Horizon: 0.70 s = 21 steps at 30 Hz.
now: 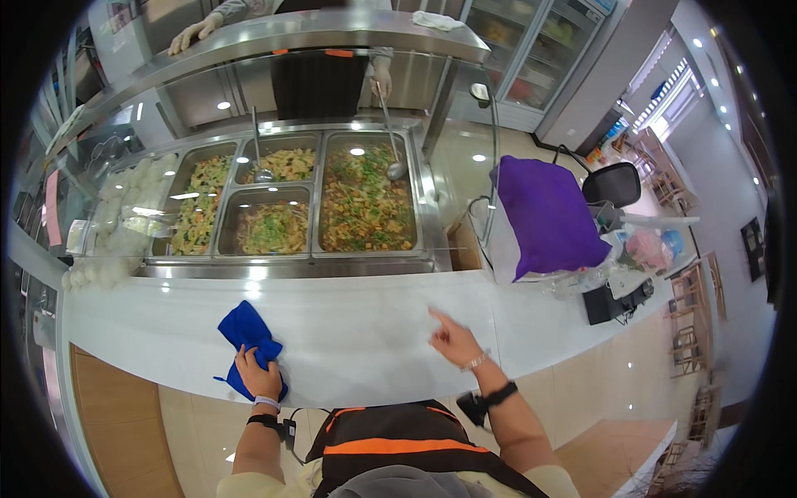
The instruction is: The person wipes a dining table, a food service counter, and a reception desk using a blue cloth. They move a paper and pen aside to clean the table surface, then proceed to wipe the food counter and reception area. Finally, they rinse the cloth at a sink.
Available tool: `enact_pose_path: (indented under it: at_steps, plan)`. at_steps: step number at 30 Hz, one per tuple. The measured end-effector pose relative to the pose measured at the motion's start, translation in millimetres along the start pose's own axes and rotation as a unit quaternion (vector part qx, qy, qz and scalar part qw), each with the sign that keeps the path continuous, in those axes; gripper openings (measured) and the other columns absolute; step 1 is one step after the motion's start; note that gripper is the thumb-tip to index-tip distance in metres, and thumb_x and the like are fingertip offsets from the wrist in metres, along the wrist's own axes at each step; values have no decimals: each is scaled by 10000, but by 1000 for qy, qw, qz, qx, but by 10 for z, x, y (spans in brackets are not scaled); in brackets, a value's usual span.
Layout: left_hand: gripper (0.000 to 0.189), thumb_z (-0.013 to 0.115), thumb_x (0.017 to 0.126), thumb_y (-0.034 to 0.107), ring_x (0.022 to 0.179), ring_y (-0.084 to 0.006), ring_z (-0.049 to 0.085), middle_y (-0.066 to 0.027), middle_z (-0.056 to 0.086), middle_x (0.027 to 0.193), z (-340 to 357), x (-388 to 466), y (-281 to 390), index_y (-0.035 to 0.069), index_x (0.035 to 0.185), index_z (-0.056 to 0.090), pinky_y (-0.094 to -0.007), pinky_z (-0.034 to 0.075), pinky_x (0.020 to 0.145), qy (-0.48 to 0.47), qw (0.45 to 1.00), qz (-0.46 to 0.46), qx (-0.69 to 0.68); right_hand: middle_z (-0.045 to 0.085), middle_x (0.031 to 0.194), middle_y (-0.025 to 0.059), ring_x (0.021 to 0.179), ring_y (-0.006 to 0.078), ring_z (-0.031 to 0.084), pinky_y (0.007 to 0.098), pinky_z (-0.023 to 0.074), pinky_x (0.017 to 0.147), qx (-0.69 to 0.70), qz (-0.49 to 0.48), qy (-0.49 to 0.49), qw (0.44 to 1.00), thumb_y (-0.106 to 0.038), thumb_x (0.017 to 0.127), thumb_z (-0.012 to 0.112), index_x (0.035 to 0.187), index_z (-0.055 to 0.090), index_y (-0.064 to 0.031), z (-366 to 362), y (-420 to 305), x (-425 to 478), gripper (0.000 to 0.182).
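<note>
My left hand point(258, 375) rests on a blue cloth point(248, 324) that lies bunched on the white counter point(373, 330); whether its fingers grip the cloth or only press it down cannot be told. Over the counter to the right, my right hand point(456, 339) holds nothing and has its index finger extended, the other fingers curled. Behind a glass guard, steel pans hold cooked food, among them a large pan of diced food with greens point(367, 205). A ladle point(396, 168) stands in that pan, its handle at a co-worker's gloved hand point(381, 78).
White steamed buns point(127, 205) are piled at the left. A purple cloth point(548, 215) covers something at the counter's right, near plastic bags point(647, 249) and a black device point(604, 305). The co-worker's other gloved hand point(196, 34) rests on the steel shelf point(311, 31).
</note>
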State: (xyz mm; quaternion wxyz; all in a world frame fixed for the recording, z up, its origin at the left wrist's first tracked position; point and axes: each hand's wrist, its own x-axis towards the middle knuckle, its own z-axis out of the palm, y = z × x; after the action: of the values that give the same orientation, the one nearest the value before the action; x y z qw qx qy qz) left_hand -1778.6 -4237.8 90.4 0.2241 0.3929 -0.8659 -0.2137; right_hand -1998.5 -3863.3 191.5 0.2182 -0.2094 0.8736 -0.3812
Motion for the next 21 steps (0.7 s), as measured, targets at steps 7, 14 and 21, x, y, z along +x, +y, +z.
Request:
enact_pose_path:
  at_steps: [7,14,21]
  plan:
    - [396,591,667,64,1210,-407,434,-202,475,1315,22,2,-53,30,1060,568,-443,346,1049,9,1000,10,-2,702,751,66,685,206,665,341,518,668,28,30,-119,992,-313,859,632,1301,505,-100,172,-653,944,506]
    - [413,625,647,68,1234,-428,409,-206,488,1314,-60,36,18,32,1056,584,-466,329,1065,-7,1000,-16,-7,678,677,40,630,128,655,271,502,611,-1,56,-290,955,-335,905,605,815,679,-53,643,120,362,305]
    - [403,574,659,25,1233,-416,420,-215,471,1315,-89,40,38,23,1062,567,-448,340,1056,-5,1000,-1,8,638,674,21,626,99,614,252,499,597,92,104,-118,983,-157,889,638,1083,634,-81,536,354,165,208]
